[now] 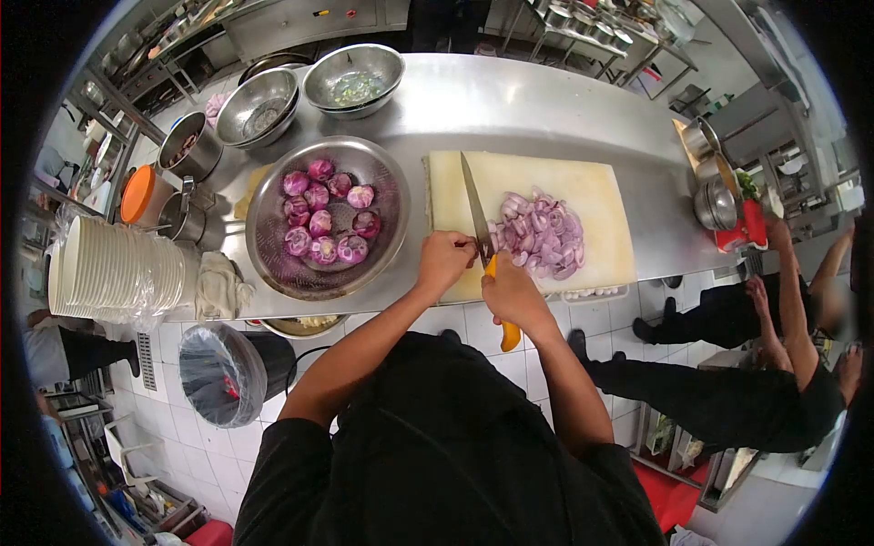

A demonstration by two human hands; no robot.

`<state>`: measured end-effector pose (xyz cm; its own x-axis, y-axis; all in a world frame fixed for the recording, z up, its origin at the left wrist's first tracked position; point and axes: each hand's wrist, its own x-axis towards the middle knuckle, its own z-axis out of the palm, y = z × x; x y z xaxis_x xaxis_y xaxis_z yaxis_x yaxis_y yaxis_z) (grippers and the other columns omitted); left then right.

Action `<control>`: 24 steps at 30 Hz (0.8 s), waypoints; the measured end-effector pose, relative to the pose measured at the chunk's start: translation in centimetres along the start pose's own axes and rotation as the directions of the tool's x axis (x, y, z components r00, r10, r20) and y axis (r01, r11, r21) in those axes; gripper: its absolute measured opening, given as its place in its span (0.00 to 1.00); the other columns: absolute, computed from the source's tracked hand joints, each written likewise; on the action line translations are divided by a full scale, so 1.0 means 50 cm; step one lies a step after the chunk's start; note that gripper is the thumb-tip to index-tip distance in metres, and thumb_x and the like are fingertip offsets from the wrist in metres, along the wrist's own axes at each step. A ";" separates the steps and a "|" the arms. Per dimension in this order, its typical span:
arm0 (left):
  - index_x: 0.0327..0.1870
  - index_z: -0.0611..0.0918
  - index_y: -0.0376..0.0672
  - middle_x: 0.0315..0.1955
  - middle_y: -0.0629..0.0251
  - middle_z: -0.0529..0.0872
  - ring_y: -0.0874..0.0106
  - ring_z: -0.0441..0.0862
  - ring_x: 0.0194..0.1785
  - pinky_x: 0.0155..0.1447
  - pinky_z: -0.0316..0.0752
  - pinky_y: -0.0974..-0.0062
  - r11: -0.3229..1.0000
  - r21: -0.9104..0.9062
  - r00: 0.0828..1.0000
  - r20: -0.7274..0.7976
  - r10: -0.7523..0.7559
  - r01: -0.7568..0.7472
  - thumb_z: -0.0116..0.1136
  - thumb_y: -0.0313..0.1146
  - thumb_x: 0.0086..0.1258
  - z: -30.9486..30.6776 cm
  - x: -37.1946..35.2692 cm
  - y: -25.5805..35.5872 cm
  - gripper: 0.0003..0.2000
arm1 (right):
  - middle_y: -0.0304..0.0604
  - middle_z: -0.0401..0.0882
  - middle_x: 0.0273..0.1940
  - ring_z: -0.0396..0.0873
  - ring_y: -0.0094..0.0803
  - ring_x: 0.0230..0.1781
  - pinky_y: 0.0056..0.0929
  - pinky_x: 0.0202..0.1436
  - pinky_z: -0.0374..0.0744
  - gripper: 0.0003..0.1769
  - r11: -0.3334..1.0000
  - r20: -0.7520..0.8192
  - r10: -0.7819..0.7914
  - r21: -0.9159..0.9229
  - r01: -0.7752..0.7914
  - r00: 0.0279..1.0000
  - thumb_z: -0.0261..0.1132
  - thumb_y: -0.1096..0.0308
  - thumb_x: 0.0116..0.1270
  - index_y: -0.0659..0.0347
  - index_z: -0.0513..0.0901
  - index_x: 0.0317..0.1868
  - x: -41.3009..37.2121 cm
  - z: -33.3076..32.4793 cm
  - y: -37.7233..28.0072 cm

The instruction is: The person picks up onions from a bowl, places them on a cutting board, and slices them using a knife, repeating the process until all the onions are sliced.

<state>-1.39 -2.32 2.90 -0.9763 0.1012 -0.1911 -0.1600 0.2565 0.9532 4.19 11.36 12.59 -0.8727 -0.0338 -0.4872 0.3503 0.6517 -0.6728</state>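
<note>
My right hand (514,296) is wrapped round the yellow handle of a kitchen knife (474,201), whose blade points away from me over the cutting board (601,177). Close to the blade's left side is my left hand (446,261), its fingertips pinched together near the lower part of the blade. What they hold, if anything, is too small to make out. Just right of the knife lies a pile of sliced purple onion (542,235). Left of the board, a wide perforated metal bowl (387,227) holds several whole peeled purple onions (320,222).
Two metal bowls (259,109) (355,82) stand behind the onions. Stacked white containers (123,268), a folded cloth (221,284) and an orange-lidded tub (141,196) occupy the left end. A lined bin (218,373) stands below. Co-workers (728,391) are at the right, near a red board (742,227).
</note>
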 end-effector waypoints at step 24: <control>0.39 0.90 0.30 0.27 0.59 0.92 0.75 0.89 0.29 0.37 0.83 0.75 0.998 -0.066 1.000 -0.001 0.002 -0.002 0.65 0.27 0.67 0.002 -0.001 -0.008 0.08 | 0.65 0.82 0.33 0.83 0.46 0.17 0.42 0.20 0.82 0.15 0.999 0.004 0.012 -0.030 -0.012 1.000 0.54 0.71 0.72 0.75 0.65 0.51 0.001 0.004 0.001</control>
<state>-1.28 -2.32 2.51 -0.9768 0.1006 -0.1890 -0.1673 0.1921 0.9670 4.26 11.23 12.41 -0.8670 -0.0292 -0.4975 0.3502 0.6747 -0.6498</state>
